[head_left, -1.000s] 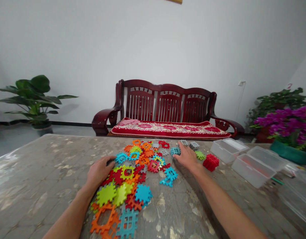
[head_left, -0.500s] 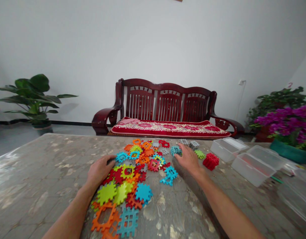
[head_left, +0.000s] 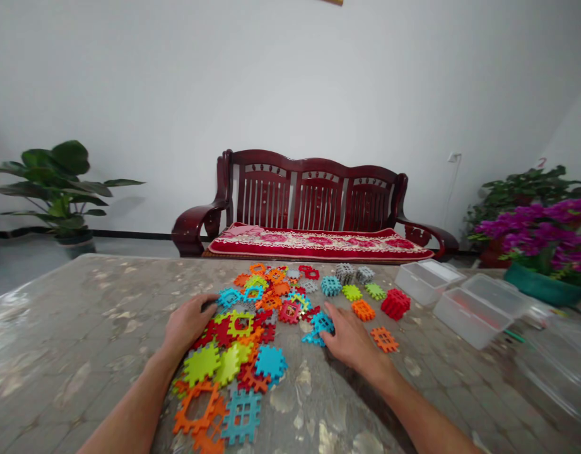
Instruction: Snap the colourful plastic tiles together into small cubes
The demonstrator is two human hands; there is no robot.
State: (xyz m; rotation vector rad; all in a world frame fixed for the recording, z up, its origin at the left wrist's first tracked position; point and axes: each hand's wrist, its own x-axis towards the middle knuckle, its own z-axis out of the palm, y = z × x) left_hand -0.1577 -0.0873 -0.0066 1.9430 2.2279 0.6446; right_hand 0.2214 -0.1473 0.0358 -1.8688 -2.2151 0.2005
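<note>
A heap of flat, toothed plastic tiles [head_left: 252,315] in orange, green, blue and red lies on the marbled table [head_left: 82,328]. My left hand [head_left: 188,321] rests palm down on the heap's left edge, fingers spread over red and blue tiles. My right hand [head_left: 349,340] lies on the table right of the heap, its fingertips touching a light blue tile [head_left: 318,328]; it grips nothing I can see. Small stacks of tiles stand beyond it: blue [head_left: 330,285], grey [head_left: 345,273], green [head_left: 351,292], orange [head_left: 363,309] and red [head_left: 395,304]. A single orange tile [head_left: 383,338] lies beside my right hand.
Two clear plastic boxes [head_left: 479,309] sit at the table's right, with more clear plastic nearer the edge. Purple flowers in a green pot [head_left: 545,252] stand at far right. Behind the table are a dark wooden bench [head_left: 313,208] and a leafy plant [head_left: 58,189].
My right hand has drawn back from the small stacks towards me and now touches the light blue tile. The stacks it covered are now in view. My left hand has stayed put.
</note>
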